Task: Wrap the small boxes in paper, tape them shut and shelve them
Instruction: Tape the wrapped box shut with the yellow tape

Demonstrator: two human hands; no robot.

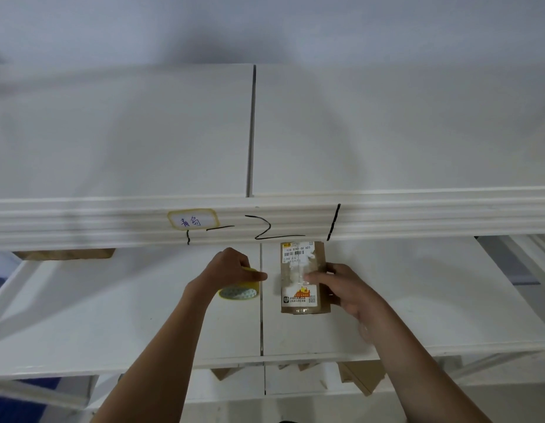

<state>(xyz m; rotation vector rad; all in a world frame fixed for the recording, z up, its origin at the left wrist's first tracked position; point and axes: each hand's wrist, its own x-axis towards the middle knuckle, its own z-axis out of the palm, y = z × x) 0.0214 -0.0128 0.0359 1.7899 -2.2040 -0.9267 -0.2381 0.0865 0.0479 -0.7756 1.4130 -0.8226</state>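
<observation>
Right, I'm watching the shelf.
box [303, 277]: on shelf [143, 315], 3 o'clock of seam
right hand [346, 290]: fingers clasp box
left hand [231, 268]: curled round tape [239, 290]
risk: tape end lifts, box stays unsealed

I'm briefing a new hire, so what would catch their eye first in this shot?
Probably the small brown cardboard box with printed shipping labels, lying on the white shelf under the right hand. Beside it, the left hand grips a yellow roll of tape. Above, a handwritten yellow-edged label sits on the shelf rail.
</observation>
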